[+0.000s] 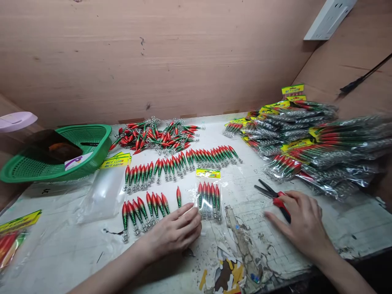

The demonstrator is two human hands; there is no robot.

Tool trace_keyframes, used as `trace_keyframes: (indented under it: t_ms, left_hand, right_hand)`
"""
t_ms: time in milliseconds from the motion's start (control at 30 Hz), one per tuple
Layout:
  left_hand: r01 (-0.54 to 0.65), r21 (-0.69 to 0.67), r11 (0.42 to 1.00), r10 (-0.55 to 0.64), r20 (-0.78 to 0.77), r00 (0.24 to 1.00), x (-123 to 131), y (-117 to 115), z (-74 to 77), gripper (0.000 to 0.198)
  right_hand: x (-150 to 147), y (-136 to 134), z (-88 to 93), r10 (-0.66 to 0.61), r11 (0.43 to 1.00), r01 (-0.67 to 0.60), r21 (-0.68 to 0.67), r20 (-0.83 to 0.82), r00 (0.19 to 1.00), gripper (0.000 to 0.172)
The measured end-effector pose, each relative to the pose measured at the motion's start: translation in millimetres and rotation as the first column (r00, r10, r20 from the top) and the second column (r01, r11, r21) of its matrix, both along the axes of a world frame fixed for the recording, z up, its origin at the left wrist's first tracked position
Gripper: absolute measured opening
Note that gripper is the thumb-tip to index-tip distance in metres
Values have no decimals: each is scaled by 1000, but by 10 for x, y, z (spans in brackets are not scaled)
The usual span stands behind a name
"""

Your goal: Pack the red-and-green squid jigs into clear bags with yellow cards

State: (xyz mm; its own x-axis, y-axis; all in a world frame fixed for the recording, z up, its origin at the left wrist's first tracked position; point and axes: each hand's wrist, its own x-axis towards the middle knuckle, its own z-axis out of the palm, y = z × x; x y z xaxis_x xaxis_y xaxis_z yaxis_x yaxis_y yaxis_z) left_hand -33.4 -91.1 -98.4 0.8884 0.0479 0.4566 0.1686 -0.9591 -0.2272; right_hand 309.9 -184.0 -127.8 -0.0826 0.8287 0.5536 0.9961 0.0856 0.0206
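My left hand (176, 232) lies on the table with its fingers stretched toward a clear bag of red-and-green squid jigs (209, 196) with a yellow header; the fingertips touch the bag's left edge. Just left of it lies a short row of loose jigs (143, 210), one jig (179, 196) apart from the rest. My right hand (301, 224) rests palm down over the red handles of small pliers (272, 196), whose black jaws point up and left. A longer row of jigs (180, 161) runs behind, and a loose heap (156, 136) lies further back.
A green basket (98, 141) with dark items stands at the back left. Empty clear bags with yellow headers (107, 183) lie beside it. A big stack of filled bags (312, 139) fills the right. More packets (14, 234) sit at the left edge. The near edge of the table cover is torn (241, 245).
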Motion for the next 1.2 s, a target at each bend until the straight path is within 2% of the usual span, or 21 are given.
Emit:
trace_keyframes:
  t_ms: [67, 133, 200, 233, 300, 367, 433, 533, 700, 1000, 1200]
  left_hand:
    - [22, -25, 999, -22, 33, 999, 37, 0, -20, 16]
    - [39, -48, 998, -37, 49, 998, 62, -5, -34, 17]
    - [46, -82, 996, -44, 30, 999, 70, -24, -32, 16]
    - [41, -122, 992, -39, 20, 999, 71, -38, -22, 15]
    - [8, -277, 961, -5, 12, 1000, 84, -64, 13, 15]
    - [-56, -450, 891, 61, -4, 998, 134, -71, 52, 27]
    - [-125, -527, 841, 101, -73, 992, 232, -43, 62, 43]
    - [-171, -491, 854, 93, -179, 979, 420, 39, -20, 53]
    - [-194, -478, 857, 105, -206, 973, 592, 95, -204, 49]
    - [-216, -570, 792, 182, -117, 976, 626, 45, -150, 45]
    - [-190, -598, 779, 186, -69, 980, 688, 38, -184, 43]
  right_hand:
    - [-352, -4, 55, 221, 975, -221, 34, 2, 975, 18]
    - [-694, 6, 98, 486, 873, -487, 8, 44, 873, 19]
    - [-937, 36, 121, 624, 781, -624, -16, 16, 781, 26]
    - [-1008, 55, 129, 643, 765, -644, -12, -38, 765, 26]
    - [-1062, 97, 148, 610, 781, -625, -3, -216, 763, 22]
    - [-1045, 135, 172, 531, 815, -579, -29, -365, 765, 19]
    - [-1021, 169, 186, 465, 836, -544, -75, -430, 774, 16]
    - [-1040, 205, 149, 419, 851, -511, -120, -433, 798, 13]
    - [-1120, 230, 17, 364, 878, -455, -150, -408, 837, 12]
    - [-1133, 238, 6, 290, 896, -401, -192, -430, 855, 8]
    - [-1205, 273, -11, 256, 918, -354, -181, -412, 875, 7]
